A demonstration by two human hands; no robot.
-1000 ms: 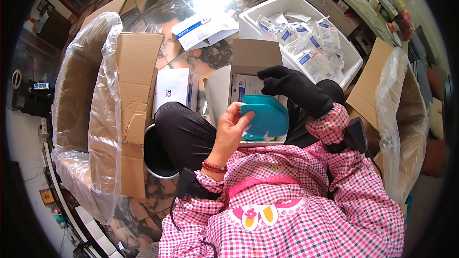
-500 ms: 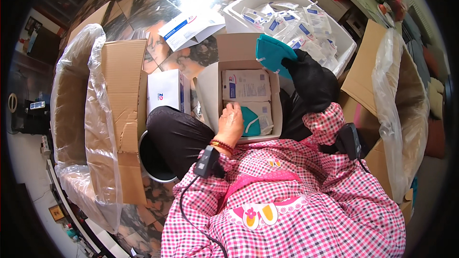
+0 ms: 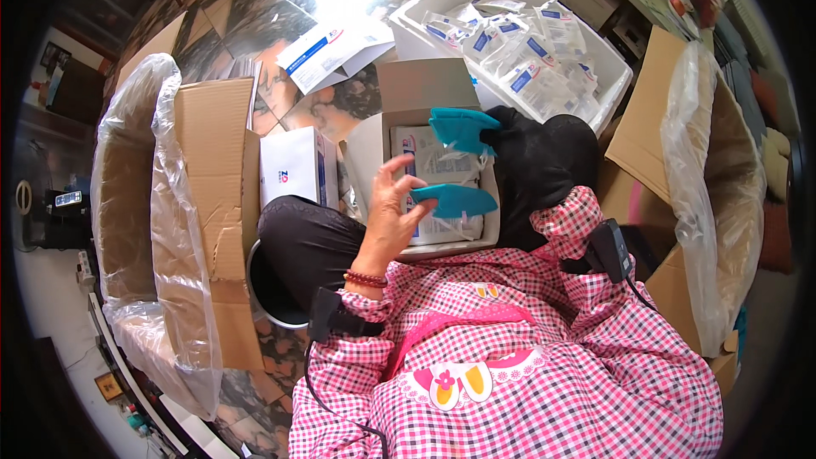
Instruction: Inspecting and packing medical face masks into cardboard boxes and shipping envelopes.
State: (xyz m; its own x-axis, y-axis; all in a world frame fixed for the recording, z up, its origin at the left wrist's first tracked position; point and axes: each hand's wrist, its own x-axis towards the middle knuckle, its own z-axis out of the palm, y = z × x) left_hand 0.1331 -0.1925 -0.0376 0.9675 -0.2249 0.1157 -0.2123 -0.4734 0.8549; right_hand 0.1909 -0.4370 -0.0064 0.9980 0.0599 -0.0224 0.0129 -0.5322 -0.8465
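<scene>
My left hand [image 3: 393, 214], bare with a beaded bracelet at the wrist, pinches the edge of a teal folded face mask [image 3: 463, 201]. It holds this mask over the near part of an open cardboard box [image 3: 425, 85]. Inside the box lie white printed packets [image 3: 438, 167], partly covered by the masks. My right hand [image 3: 544, 161], in a black glove, grips a small stack of teal face masks [image 3: 459, 126] above the box's far right side. The glove merges with my dark trouser leg, so not all its fingers show.
A white foam box [image 3: 612, 85] full of wrapped packets stands at the far right. Plastic-lined cartons flank me, one left [image 3: 212, 178] and one right [image 3: 650, 119]. A white box [image 3: 293, 166] and a dark bin [image 3: 276, 289] sit by my left knee. An opened white carton [image 3: 331, 55] lies beyond.
My left hand has lifted the teal mask from on top of the packets. My right hand has brought its stack left and nearer, over the box.
</scene>
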